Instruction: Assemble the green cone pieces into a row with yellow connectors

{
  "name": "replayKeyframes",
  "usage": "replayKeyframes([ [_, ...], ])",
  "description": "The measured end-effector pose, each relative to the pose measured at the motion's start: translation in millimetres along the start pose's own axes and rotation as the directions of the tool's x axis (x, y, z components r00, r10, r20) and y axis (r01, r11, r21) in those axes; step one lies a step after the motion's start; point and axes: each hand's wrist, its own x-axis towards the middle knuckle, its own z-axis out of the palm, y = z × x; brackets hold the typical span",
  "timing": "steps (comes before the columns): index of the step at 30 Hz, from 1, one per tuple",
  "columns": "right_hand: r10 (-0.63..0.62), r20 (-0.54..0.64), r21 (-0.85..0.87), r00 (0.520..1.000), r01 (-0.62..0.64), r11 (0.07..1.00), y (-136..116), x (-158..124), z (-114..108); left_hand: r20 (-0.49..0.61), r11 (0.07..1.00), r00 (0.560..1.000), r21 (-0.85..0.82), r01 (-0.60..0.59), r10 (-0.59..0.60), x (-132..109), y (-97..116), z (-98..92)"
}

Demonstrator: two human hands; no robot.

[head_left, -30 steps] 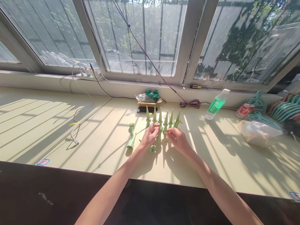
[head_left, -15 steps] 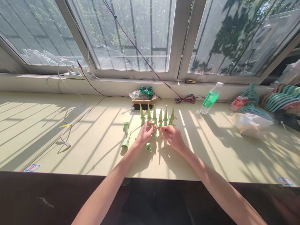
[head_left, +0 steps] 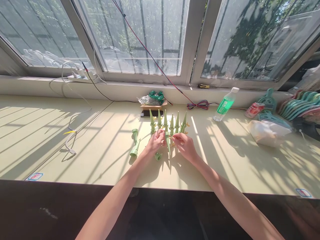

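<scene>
My left hand (head_left: 156,141) and my right hand (head_left: 184,145) meet over the pale yellow table (head_left: 225,160), both pinched on one green plastic cone spike (head_left: 167,144) that points down toward me. Just behind my fingers, several more green spikes (head_left: 167,121) stand upright in a row, some with small yellow bits beside them. Two spikes (head_left: 135,144) lie on the table left of my left hand. A short green piece (head_left: 157,156) lies under my left wrist.
A small cardboard box with green and clear bags (head_left: 153,100) and a black phone (head_left: 147,113) sit behind the row. A green-labelled bottle (head_left: 225,104), a red can (head_left: 254,109), a white bag (head_left: 268,133) and teal plastic items (head_left: 300,108) lie to the right. White cables (head_left: 71,133) trail at left.
The camera view dropped and shifted slightly. My hands drew closer together, and the green spike between them now hangs point-down toward me.
</scene>
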Motion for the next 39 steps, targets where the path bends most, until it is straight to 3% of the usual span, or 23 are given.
replayKeyframes([
  [8, 0.009, 0.023, 0.012, 1.000, -0.009, 1.000, 0.0, -2.0, 2.9, 0.002, 0.988, 1.000, 0.155, -0.005, 0.005, -1.9, 2.2, -0.1],
  [14, -0.012, -0.028, -0.024, 1.000, 0.012, 1.000, -4.4, -1.4, 2.2, 0.016, 0.989, 0.999, 0.139, -0.042, 0.040, -3.0, 2.9, -0.6],
  [20, 0.014, -0.071, -0.040, 0.997, -0.016, 0.999, -5.4, -1.5, 1.9, -0.041, 0.993, 0.999, 0.114, -0.014, 0.019, -3.0, 3.0, 0.7],
  [31, 0.034, -0.051, -0.004, 0.998, -0.035, 0.999, -4.6, -1.9, 1.9, -0.045, 0.998, 0.999, 0.049, 0.029, -0.026, -2.6, 1.5, 2.0],
  [39, 0.063, -0.031, 0.070, 0.998, -0.061, 0.996, -3.6, -2.0, 1.8, -0.028, 0.996, 0.999, 0.083, -0.028, 0.030, -1.7, -0.1, 1.3],
])
